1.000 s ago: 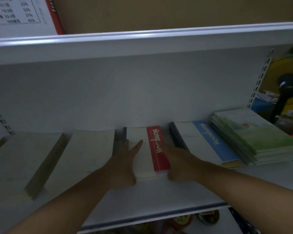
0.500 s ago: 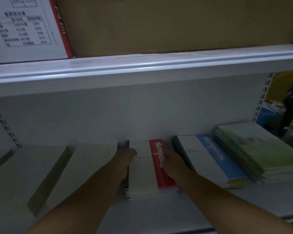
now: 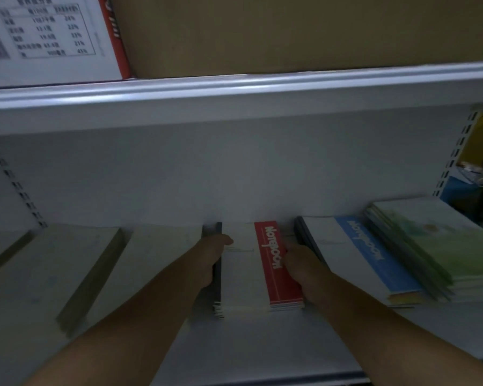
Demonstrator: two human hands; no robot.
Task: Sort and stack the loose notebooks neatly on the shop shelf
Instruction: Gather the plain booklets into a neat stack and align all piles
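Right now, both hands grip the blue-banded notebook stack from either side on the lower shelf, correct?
Wrong stack. In the head view the left hand and right hand grip the red-banded notebook stack from either side on the lower shelf; the blue-banded stack lies to its right.

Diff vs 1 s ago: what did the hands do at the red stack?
Left hand slid off the cover of the red-band stack to its left edge and grips it, thumb on top. Right hand stays at the right edge, fingers hidden. That stack, the blue-band stack and green stack kept their places.
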